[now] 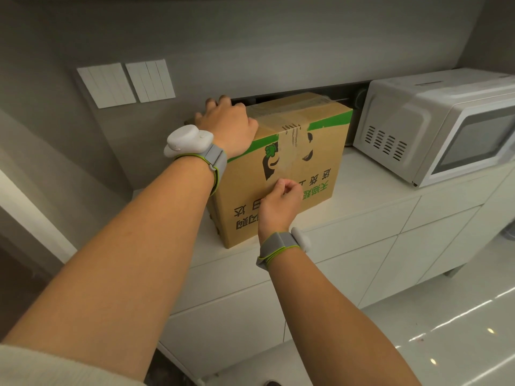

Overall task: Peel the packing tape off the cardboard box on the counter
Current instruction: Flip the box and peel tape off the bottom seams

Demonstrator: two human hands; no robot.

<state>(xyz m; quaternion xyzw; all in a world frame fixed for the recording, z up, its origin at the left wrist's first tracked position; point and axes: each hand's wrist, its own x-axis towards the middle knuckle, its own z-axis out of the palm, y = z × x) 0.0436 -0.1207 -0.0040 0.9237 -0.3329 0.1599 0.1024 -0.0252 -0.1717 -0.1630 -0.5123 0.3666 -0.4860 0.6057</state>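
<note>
Tape (292,151) is running as a clear strip down the front of the box (315,174) and back over its top, ending just above the right hand (280,200). Box is sitting on the counter (370,190), under the left hand (227,122) and left of the microwave (434,126).

Right hand is working at the strip's lower end, thumb and forefinger pinched together against the cardboard; whether they are already holding the tape's edge, cannot tell. Left hand is pressing down on the top left corner, fingers curling over the far edge, wrist cocked up, forearm nearly straight. Right wrist is bent, knuckles facing the box.

Judgement: best to lift a full-width tab first, then pull low and slow, close to the surface, so the strip is coming away whole rather than splitting or tearing the printed paper. Left hand should be bracing against the pull.
</note>
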